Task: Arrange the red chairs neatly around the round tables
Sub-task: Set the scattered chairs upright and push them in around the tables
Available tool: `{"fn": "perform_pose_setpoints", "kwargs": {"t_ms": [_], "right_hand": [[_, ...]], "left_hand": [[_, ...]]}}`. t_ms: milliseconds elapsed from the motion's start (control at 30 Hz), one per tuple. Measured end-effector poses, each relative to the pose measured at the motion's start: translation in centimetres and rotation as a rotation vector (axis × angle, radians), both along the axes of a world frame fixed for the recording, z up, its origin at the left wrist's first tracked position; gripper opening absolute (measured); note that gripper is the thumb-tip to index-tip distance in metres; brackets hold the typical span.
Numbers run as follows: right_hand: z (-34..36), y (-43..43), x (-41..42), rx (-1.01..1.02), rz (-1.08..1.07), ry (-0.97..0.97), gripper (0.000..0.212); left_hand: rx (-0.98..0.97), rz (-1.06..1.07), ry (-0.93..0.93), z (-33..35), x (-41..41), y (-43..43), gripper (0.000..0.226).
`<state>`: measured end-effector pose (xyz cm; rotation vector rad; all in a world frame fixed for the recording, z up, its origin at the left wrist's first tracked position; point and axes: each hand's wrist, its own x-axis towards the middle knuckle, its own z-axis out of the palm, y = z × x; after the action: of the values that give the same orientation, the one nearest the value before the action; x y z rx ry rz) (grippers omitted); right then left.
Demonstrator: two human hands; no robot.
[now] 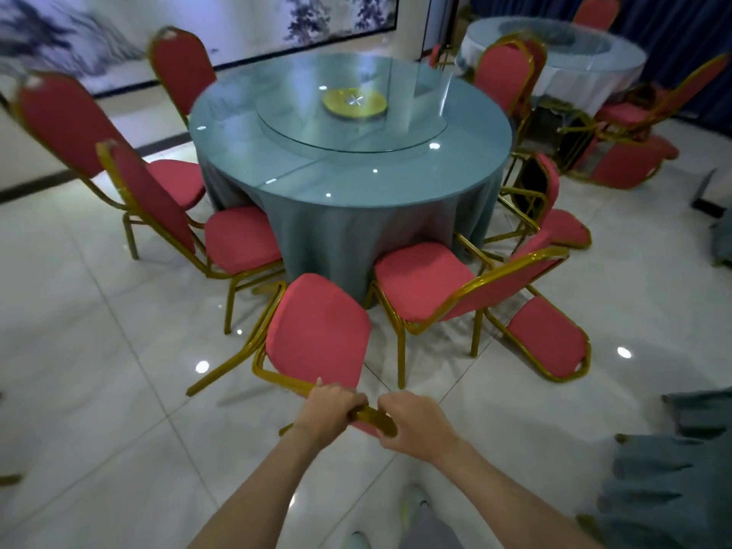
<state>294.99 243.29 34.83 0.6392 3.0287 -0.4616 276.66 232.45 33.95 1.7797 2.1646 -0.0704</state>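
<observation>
A red chair (317,330) with a gold frame stands tilted in front of me, its seat facing the round table (348,180) draped in teal cloth. My left hand (332,410) and my right hand (412,423) both grip the top rail of its backrest, close together. Several more red chairs ring the table: two on the left (237,239) (174,180), one at the back left (182,69), one to the right of mine (420,279). On the right, a chair (550,342) lies tipped on the floor.
A glass turntable with a yellow disc (353,101) sits on the table. A second round table (562,61) with several red chairs, some toppled, stands at the back right. Teal cloth (669,481) lies at the lower right. The floor is glossy white tile.
</observation>
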Motion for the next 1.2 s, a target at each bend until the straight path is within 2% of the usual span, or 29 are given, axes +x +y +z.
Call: {"fn": "perform_pose_setpoints", "kwargs": {"t_ms": [67, 200, 300, 400, 533, 667, 833, 967, 1067, 1200], "right_hand": [[-0.5, 0.1, -0.6, -0.074, 0.005, 0.014, 0.018], [-2.5, 2.7, 0.4, -0.188, 0.024, -0.192, 0.044], [-2.6, 4.5, -0.3, -0.256, 0.052, -0.283, 0.048], [-2.1, 5.0, -3.6, -0.276, 0.125, -0.244, 0.035], [-0.9, 4.5, -9.0, -0.213, 0.279, -0.142, 0.044], [0.0, 2.8, -14.1, -0.231, 0.355, -0.052, 0.035], [-1.0, 0.8, -19.7, -0.273, 0.377, -0.021, 0.032], [-0.8, -0.9, -23.5, -0.232, 0.368, 0.002, 0.03], [-0.2, -2.6, -26.3, -0.22, 0.323, 0.027, 0.033], [0.8, -5.7, -31.3, -0.185, 0.245, 0.042, 0.039]], "left_hand": [[0.024, 0.043, -0.019, 0.0, -1.9, -0.3, 0.012], [0.097, 0.16, -0.107, 1.1, -5.6, -0.7, 0.015], [0.143, 0.218, -0.143, 2.4, -8.4, -1.2, 0.014], [0.141, 0.286, -0.075, 3.5, -11.5, -2.1, 0.018], [0.051, 0.436, 0.082, 4.7, -15.9, -3.8, 0.028], [0.038, 0.549, 0.12, 4.6, -17.9, -4.8, 0.027], [0.107, 0.55, 0.132, 4.1, -19.6, -5.9, 0.029], [0.187, 0.465, 0.099, 3.5, -23.0, -8.5, 0.034], [0.281, 0.412, 0.08, 3.1, -24.7, -10.1, 0.027], [0.349, 0.449, 0.064, 2.4, -28.3, -12.5, 0.025]]}}
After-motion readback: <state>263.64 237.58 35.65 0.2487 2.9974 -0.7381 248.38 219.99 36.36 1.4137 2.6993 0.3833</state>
